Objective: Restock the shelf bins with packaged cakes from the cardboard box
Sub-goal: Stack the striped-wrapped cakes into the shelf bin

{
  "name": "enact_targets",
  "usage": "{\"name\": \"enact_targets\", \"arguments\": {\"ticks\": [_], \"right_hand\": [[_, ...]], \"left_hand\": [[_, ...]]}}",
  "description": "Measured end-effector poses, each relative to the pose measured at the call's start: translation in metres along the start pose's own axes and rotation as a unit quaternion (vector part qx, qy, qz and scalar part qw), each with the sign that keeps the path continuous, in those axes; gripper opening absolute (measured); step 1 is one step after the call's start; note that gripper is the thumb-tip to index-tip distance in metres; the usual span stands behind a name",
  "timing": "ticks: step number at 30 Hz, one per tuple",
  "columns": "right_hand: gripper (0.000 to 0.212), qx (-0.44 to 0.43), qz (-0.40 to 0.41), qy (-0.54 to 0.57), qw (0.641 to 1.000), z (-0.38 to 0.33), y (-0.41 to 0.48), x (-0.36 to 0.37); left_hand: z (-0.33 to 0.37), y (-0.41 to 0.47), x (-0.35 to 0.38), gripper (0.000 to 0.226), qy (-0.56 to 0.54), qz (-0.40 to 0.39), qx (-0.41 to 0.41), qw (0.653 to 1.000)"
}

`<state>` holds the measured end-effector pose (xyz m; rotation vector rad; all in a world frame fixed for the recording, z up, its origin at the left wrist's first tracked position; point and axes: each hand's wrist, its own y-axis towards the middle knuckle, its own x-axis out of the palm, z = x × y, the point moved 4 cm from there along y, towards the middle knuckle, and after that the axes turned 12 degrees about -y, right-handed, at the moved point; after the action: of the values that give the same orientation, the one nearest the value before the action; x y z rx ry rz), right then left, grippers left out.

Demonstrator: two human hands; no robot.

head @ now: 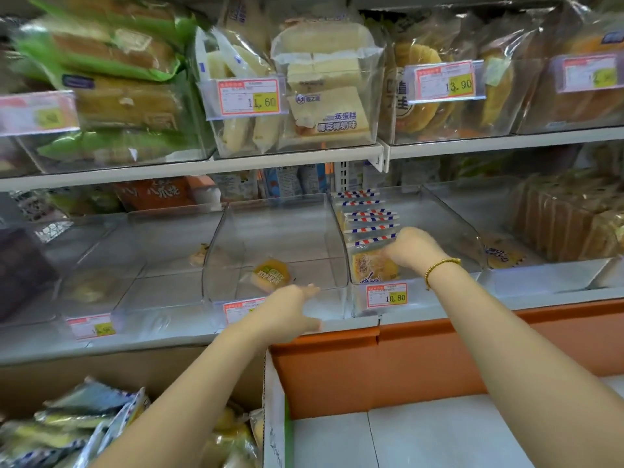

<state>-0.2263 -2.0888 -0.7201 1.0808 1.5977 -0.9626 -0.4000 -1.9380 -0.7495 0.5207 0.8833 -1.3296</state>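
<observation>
Both hands out at the lower shelf bins.
Gripping with the right hand (413,248), fingers curled, the front striped cake packet (371,263) in the right-of-centre bin (449,211); reaching with the left hand (290,312), fingers straight and holding nothing, at the front rim of the middle bin (219,244), one yellow cake (270,275) inside. Cardboard box (101,366) of packets at lower left.

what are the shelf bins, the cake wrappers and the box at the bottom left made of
Shelf bins: clear rigid plastic, glossy; cakes show through the walls, edges glint.
Cake wrappers: thin plastic film, shiny, with printed striped edges.
Box: probably cardboard, matte brown inside, white on its outer wall.
</observation>
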Motion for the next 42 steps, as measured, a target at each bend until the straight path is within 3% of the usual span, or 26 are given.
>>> {"name": "enact_targets", "arguments": {"ticks": [4, 6, 8, 11, 14, 16, 19, 22, 25, 31, 36, 40, 42], "right_hand": [[0.026, -0.083, 0.111, -0.040, 0.990, -0.038, -0.035, -0.014], [0.027, -0.155, 0.111, -0.022, 0.981, -0.072, -0.066, -0.012], [0.029, -0.237, 0.076, -0.017, 0.968, -0.111, -0.101, 0.002], [0.032, -0.360, -0.010, -0.031, 0.932, -0.168, -0.145, 0.050], [0.031, -0.411, -0.097, -0.057, 0.905, -0.205, -0.174, 0.112], [0.016, -0.417, -0.092, -0.103, 0.898, -0.213, -0.176, 0.147], [0.034, -0.374, -0.077, -0.236, 0.893, -0.205, -0.165, 0.183], [0.031, -0.354, -0.097, -0.382, 0.848, -0.190, -0.155, 0.208], [0.024, -0.358, -0.092, -0.438, 0.819, -0.186, -0.149, 0.217], [0.017, -0.343, -0.131, -0.448, 0.815, -0.196, -0.147, 0.224], [0.030, -0.360, -0.115, -0.379, 0.845, -0.186, -0.141, 0.223], [0.032, -0.377, -0.086, -0.321, 0.864, -0.179, -0.137, 0.216], [0.029, -0.387, -0.088, -0.293, 0.870, -0.174, -0.135, 0.215]], "left_hand": [[-0.027, -0.037, -0.022, 0.048, -0.119, 0.081, 0.016, 0.989], [-0.052, -0.061, -0.026, 0.026, -0.180, 0.126, 0.010, 0.976], [-0.083, -0.085, -0.027, 0.005, -0.209, 0.169, -0.019, 0.963], [-0.136, -0.119, -0.030, 0.020, -0.192, 0.224, -0.085, 0.952], [-0.194, -0.150, -0.037, 0.029, -0.197, 0.248, -0.169, 0.933], [-0.236, -0.171, -0.040, 0.033, -0.202, 0.252, -0.235, 0.917], [-0.290, -0.199, -0.040, 0.030, -0.223, 0.263, -0.304, 0.888], [-0.326, -0.213, -0.032, 0.022, -0.250, 0.251, -0.336, 0.873], [-0.345, -0.204, -0.022, 0.023, -0.244, 0.230, -0.332, 0.882], [-0.345, -0.159, 0.000, 0.037, -0.203, 0.209, -0.310, 0.905], [-0.352, -0.137, 0.014, 0.027, -0.198, 0.256, -0.362, 0.874], [-0.352, -0.125, 0.019, 0.046, -0.165, 0.291, -0.370, 0.867], [-0.352, -0.125, 0.019, 0.043, -0.148, 0.276, -0.382, 0.869]]}}
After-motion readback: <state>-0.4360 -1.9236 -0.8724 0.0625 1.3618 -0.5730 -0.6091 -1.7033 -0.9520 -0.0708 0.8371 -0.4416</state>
